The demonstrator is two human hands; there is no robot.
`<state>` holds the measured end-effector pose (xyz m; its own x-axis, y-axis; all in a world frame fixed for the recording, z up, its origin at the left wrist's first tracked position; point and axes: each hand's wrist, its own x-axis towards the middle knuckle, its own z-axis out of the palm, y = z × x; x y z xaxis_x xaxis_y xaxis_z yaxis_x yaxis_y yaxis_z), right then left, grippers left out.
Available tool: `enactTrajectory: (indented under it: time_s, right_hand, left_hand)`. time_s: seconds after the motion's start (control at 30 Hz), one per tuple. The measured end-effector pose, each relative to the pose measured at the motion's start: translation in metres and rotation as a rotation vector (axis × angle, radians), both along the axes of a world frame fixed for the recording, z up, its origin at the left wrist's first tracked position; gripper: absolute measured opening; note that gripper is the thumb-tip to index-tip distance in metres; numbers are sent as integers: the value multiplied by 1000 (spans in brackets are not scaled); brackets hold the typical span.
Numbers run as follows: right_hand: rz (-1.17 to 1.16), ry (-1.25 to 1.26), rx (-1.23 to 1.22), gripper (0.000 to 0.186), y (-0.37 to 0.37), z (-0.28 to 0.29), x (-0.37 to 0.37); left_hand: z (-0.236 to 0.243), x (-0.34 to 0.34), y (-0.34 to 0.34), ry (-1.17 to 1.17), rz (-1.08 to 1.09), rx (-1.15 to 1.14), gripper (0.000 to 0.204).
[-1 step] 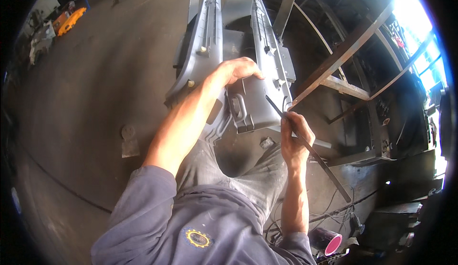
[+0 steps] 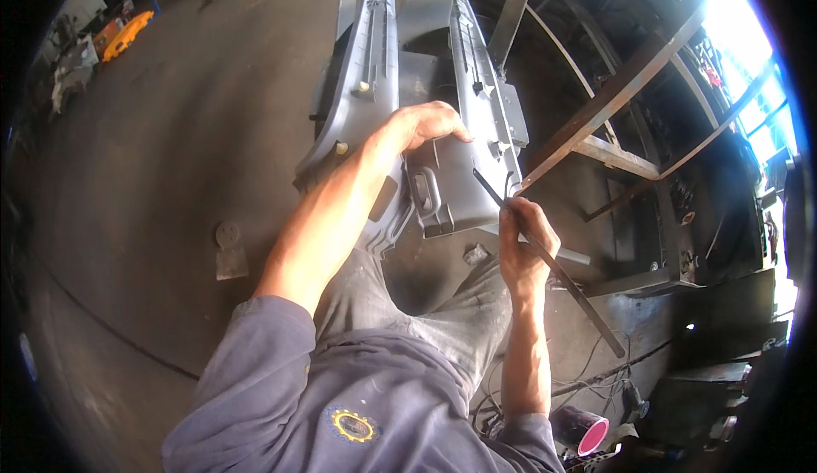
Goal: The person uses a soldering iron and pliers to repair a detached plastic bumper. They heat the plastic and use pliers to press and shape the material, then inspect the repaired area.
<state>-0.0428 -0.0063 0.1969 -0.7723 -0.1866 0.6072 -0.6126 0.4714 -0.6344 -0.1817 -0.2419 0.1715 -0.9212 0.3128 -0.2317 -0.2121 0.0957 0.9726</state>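
Observation:
Two long grey moulded trim panels lie side by side in front of me, a left panel (image 2: 349, 103) and a right panel (image 2: 459, 185). My left hand (image 2: 428, 124) reaches across the left one, its fingers bent over the inner edge of the right panel. In my right hand (image 2: 528, 239), a thin dark flat strip (image 2: 587, 309) is gripped. It slants from the right panel's near corner down past my wrist, its upper tip over the panel surface. Pale clips (image 2: 364, 87) sit on the panels. My left fingertips are partly hidden.
A rusty metal frame (image 2: 596, 115) stands close on the right. Cables and a can with a pink inside (image 2: 593, 435) are on the floor at lower right. A small metal plate (image 2: 230, 260) lies on the floor at left, and an orange object (image 2: 128, 37) is farther off.

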Motion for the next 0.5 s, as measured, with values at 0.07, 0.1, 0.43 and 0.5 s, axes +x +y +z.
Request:
enactTrajectory:
  time_s: [0.07, 0.1, 0.43, 0.5]
  right_hand:
    - [-15, 20, 54, 16, -9, 0, -5]
    - [-29, 14, 81, 16, -13, 2, -7]
    - [-112, 9, 48, 16, -26, -3, -12]
    - [-116, -55, 31, 15, -26, -2, -10]
  left_hand:
    - [-4, -3, -2, 33, 2, -24, 31]
    - [-2, -3, -1, 39, -9, -31, 31]
    - [3, -3, -5, 56, -115, -115, 48]
    - [-1, -4, -4, 61, -91, -94, 47]
